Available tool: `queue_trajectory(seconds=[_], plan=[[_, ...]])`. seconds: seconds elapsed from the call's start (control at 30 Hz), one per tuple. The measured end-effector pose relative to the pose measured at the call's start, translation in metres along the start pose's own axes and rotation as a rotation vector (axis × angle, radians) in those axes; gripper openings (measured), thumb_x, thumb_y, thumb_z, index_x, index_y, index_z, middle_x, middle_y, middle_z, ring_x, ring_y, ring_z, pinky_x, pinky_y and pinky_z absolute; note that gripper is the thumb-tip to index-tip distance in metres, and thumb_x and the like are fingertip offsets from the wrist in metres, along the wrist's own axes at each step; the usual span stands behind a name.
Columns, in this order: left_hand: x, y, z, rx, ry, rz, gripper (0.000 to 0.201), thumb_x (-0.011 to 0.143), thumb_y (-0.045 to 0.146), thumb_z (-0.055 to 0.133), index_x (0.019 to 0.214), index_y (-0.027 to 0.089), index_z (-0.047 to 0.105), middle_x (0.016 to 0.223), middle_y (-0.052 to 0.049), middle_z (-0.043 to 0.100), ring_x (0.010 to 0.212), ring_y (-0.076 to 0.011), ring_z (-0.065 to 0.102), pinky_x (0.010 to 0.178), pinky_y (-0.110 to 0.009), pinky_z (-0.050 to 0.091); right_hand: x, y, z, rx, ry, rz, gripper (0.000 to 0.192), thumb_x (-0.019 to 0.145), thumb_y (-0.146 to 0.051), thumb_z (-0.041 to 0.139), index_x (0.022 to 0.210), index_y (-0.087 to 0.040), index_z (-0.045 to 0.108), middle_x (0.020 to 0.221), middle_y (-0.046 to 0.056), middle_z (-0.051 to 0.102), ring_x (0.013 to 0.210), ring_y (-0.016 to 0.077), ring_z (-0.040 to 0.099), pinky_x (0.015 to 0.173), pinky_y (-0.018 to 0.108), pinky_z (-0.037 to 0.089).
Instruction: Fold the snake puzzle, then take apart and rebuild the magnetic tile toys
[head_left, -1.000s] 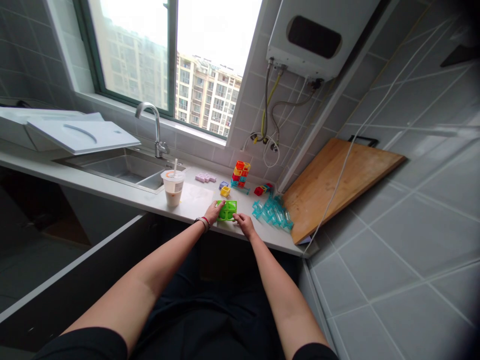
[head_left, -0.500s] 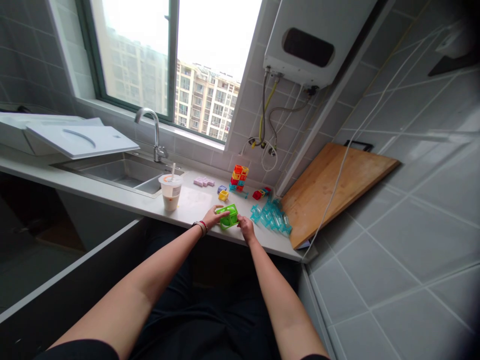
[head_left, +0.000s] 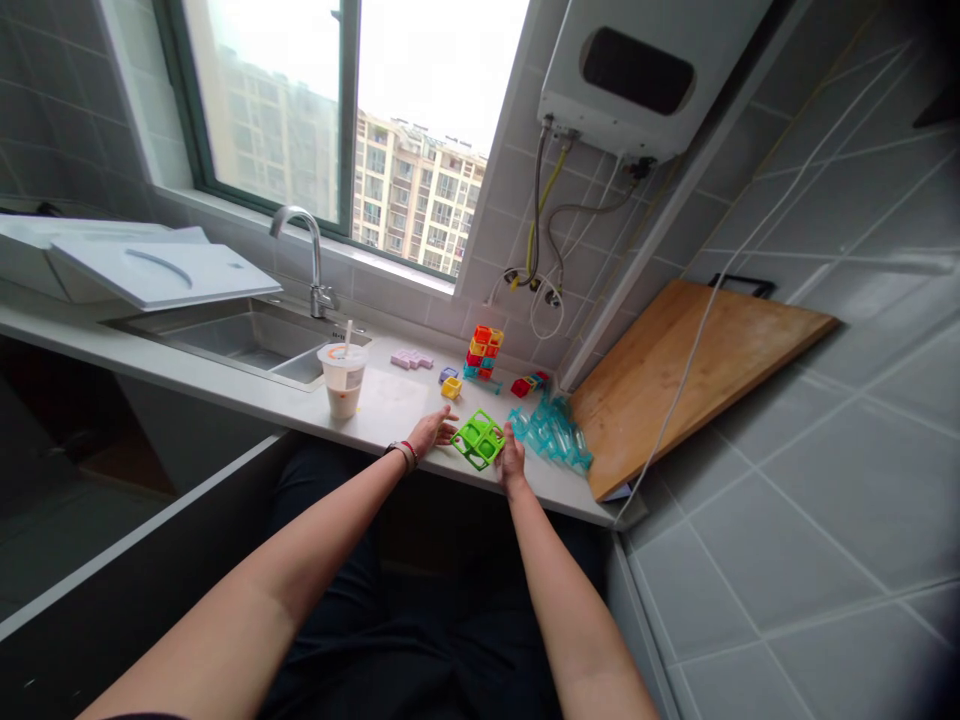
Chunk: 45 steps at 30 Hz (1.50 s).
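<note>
A bright green openwork block piece [head_left: 480, 438], made of joined cube frames, is held above the counter's front edge. My right hand [head_left: 511, 458] grips its right side between thumb and fingers. Just left of the piece, my left hand [head_left: 432, 432] has its fingers spread and holds nothing. Beyond my hands stand a yellow block [head_left: 451, 388] and a purple block [head_left: 448, 375]. Behind them rises a stack of red, orange and yellow blocks [head_left: 484, 350] on a blue base. A heap of clear teal pieces [head_left: 553, 432] lies right of my right hand.
On the counter [head_left: 386, 400] are a lidded drink cup with straw [head_left: 343, 382], pink pieces [head_left: 411, 359] and a red block piece [head_left: 522, 386]. The sink [head_left: 247, 340] with its faucet [head_left: 318, 270] is at left. A wooden board [head_left: 690, 370] leans against the right wall.
My left hand has let go of the green piece and opened. The piece has turned and shifted slightly right in my right hand. The view has shifted slightly.
</note>
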<state>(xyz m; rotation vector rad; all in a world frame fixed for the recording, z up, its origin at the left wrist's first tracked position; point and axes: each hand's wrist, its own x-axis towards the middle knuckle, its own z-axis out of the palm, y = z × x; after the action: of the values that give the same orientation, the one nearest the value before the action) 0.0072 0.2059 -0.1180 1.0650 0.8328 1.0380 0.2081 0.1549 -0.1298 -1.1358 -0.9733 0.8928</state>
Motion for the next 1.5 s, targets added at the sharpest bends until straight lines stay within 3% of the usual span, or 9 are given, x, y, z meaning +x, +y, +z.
queue_trajectory(seconds=[0.17,0.4,0.6,0.8,0.97,1.13,1.33,1.5], plan=[[-0.001,-0.003,0.0,0.023,-0.015,0.027,0.06,0.073,0.069,0.075,0.097,0.014,0.068,0.079,-0.012,0.076,0.067,-0.0195,0.073,0.063,-0.027,0.056,0.0,-0.007,-0.008,0.163,0.054,0.06,0.061,0.089,-0.078,0.046,0.098,-0.02,0.065,0.09,0.009,0.076,0.081,0.0238,0.075,0.066,0.034,0.06],[-0.008,-0.004,0.005,0.123,-0.071,0.083,0.054,0.061,0.051,0.091,0.094,0.015,0.068,0.076,-0.008,0.076,0.062,-0.0166,0.069,0.061,-0.028,0.054,0.004,-0.004,-0.013,0.256,0.116,0.101,0.059,0.087,-0.078,0.048,0.102,-0.023,0.062,0.079,0.004,0.073,0.068,0.0194,0.073,0.059,0.029,0.059],[-0.009,-0.005,0.005,0.158,-0.072,0.121,0.055,0.063,0.05,0.09,0.099,0.016,0.068,0.077,-0.008,0.075,0.063,-0.0173,0.069,0.063,-0.029,0.055,0.006,0.001,-0.007,0.246,0.094,0.12,0.053,0.081,-0.071,0.064,0.108,-0.027,0.054,0.08,0.0,0.071,0.067,0.0185,0.074,0.06,0.029,0.06],[-0.002,-0.009,0.005,0.155,-0.046,0.126,0.061,0.07,0.06,0.083,0.107,0.014,0.069,0.094,-0.013,0.075,0.081,-0.0242,0.074,0.066,-0.031,0.056,0.002,0.001,-0.002,0.207,0.017,0.105,0.054,0.076,-0.053,0.079,0.116,-0.025,0.056,0.097,0.002,0.073,0.077,0.0201,0.077,0.066,0.03,0.062],[0.001,-0.011,0.004,0.12,0.001,0.146,0.073,0.062,0.052,0.09,0.121,0.016,0.065,0.112,-0.016,0.074,0.102,-0.0289,0.071,0.082,-0.036,0.057,0.0,0.0,-0.002,0.162,-0.085,0.096,0.051,0.073,-0.046,0.082,0.112,-0.022,0.061,0.104,0.006,0.075,0.09,0.0215,0.077,0.077,0.032,0.062],[0.004,-0.01,-0.002,0.054,0.046,0.141,0.073,0.067,0.055,0.087,0.124,0.016,0.065,0.118,-0.017,0.071,0.111,-0.029,0.067,0.092,-0.039,0.053,-0.003,0.001,0.0,0.073,-0.219,0.076,0.05,0.069,-0.041,0.085,0.108,-0.022,0.061,0.106,0.008,0.077,0.098,0.0234,0.075,0.082,0.034,0.06],[0.002,-0.009,-0.007,-0.006,0.014,0.137,0.073,0.065,0.052,0.089,0.126,0.018,0.067,0.109,-0.009,0.069,0.094,-0.0205,0.069,0.084,-0.033,0.051,-0.004,0.002,0.002,-0.026,-0.367,0.031,0.058,0.063,-0.038,0.089,0.112,-0.021,0.063,0.11,0.009,0.077,0.102,0.0263,0.073,0.092,0.04,0.058],[-0.004,-0.005,-0.007,-0.011,-0.02,0.15,0.063,0.056,0.041,0.095,0.108,0.015,0.071,0.097,-0.006,0.071,0.079,-0.0168,0.068,0.076,-0.03,0.05,-0.005,-0.001,0.0,-0.078,-0.378,0.027,0.061,0.066,-0.043,0.086,0.116,-0.019,0.061,0.109,0.011,0.076,0.091,0.027,0.074,0.076,0.036,0.06]])
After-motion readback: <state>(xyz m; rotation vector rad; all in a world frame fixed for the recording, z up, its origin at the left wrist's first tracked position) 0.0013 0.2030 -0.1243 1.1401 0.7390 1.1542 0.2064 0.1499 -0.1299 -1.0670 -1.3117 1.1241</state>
